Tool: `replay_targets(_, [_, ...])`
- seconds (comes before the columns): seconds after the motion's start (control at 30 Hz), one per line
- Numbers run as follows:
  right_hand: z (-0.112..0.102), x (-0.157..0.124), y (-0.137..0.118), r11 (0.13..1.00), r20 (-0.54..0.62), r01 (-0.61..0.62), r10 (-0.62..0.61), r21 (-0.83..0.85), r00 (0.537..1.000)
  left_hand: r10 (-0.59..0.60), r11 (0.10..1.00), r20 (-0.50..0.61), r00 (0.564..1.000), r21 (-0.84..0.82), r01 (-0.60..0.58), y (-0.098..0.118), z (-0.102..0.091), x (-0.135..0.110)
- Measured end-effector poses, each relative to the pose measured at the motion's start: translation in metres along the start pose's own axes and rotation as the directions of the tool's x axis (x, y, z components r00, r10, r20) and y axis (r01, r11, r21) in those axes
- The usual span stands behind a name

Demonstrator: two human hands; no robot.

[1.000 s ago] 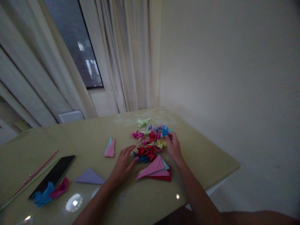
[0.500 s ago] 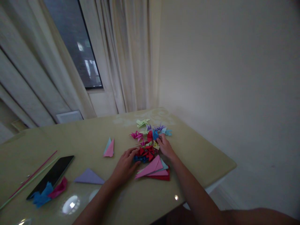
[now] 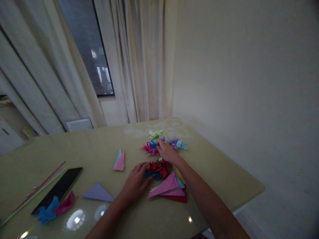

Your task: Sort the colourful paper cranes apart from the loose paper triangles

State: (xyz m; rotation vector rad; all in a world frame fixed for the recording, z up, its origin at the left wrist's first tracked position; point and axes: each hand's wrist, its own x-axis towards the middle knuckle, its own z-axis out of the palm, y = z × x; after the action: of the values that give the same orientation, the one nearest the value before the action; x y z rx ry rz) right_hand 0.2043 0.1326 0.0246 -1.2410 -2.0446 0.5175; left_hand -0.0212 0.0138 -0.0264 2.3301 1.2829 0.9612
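Observation:
Between the fingertips of my right hand (image 3: 166, 151) is a blue origami crane (image 3: 153, 145), above the far part of the crane heap. Pink cranes (image 3: 147, 148) lie just left of and below it, purple cranes (image 3: 174, 140) and a light blue crane (image 3: 181, 145) to its right. My left hand (image 3: 137, 176) rests on the table with thumb and fingers apart, beside red cranes (image 3: 161, 167) and dark blue cranes (image 3: 153, 175), holding nothing that I can see. Folded pink paper (image 3: 165, 186) lies stacked over red folded paper (image 3: 178, 198) near me. My right wrist hides some cranes.
A pale green crane (image 3: 156, 134) lies farthest back. Leftward are folded pink paper (image 3: 120, 162), a purple folded triangle (image 3: 97, 192), a black phone (image 3: 59, 186), a blue paper piece (image 3: 48, 210), a magenta one (image 3: 65, 203) and two thin sticks (image 3: 37, 191). A wall (image 3: 239, 83) borders the right.
My right hand has moved left across the heap with the blue crane. My left hand stays by the red and dark blue cranes. The view has shifted slightly.

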Motion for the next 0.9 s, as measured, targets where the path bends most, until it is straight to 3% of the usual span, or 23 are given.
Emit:
replay_targets(0.17, [-0.014,-0.003,0.002,0.999,-0.201,0.022,-0.017,0.023,0.979,-0.033,0.999,-0.054,0.998,-0.002,0.033,-0.002,0.0,0.0])
replay_targets(0.3, [-0.034,-0.036,0.021,0.995,-0.401,-0.025,0.06,0.092,0.914,-0.131,0.984,-0.27,0.954,0.084,0.159,-0.017,-0.013,0.003])
replay_targets(0.37, [-0.042,-0.05,0.034,0.987,-0.483,-0.069,0.133,0.148,0.866,-0.185,0.931,-0.367,0.912,0.231,0.282,-0.03,-0.026,0.002])
replay_targets(0.47, [-0.051,-0.059,0.051,0.969,-0.56,-0.15,0.236,0.196,0.794,-0.303,0.746,-0.417,0.857,0.456,0.485,-0.049,-0.044,-0.003])
replay_targets(0.53, [-0.055,-0.06,0.059,0.96,-0.585,-0.201,0.278,0.194,0.762,-0.385,0.656,-0.393,0.835,0.521,0.547,-0.059,-0.052,-0.007])
replay_targets(0.63, [-0.062,-0.061,0.064,0.954,-0.589,-0.246,0.299,0.17,0.751,-0.407,0.668,-0.293,0.865,0.551,0.501,-0.067,-0.056,-0.009])
replay_targets(0.73, [-0.07,-0.064,0.067,0.934,-0.557,-0.345,0.334,0.089,0.761,-0.369,0.705,-0.255,0.894,0.55,0.447,-0.07,-0.056,-0.008])
replay_targets(0.9, [-0.076,-0.07,0.068,0.886,-0.439,-0.463,0.402,-0.035,0.803,-0.403,0.669,-0.296,0.866,0.551,0.499,-0.076,-0.057,-0.006])
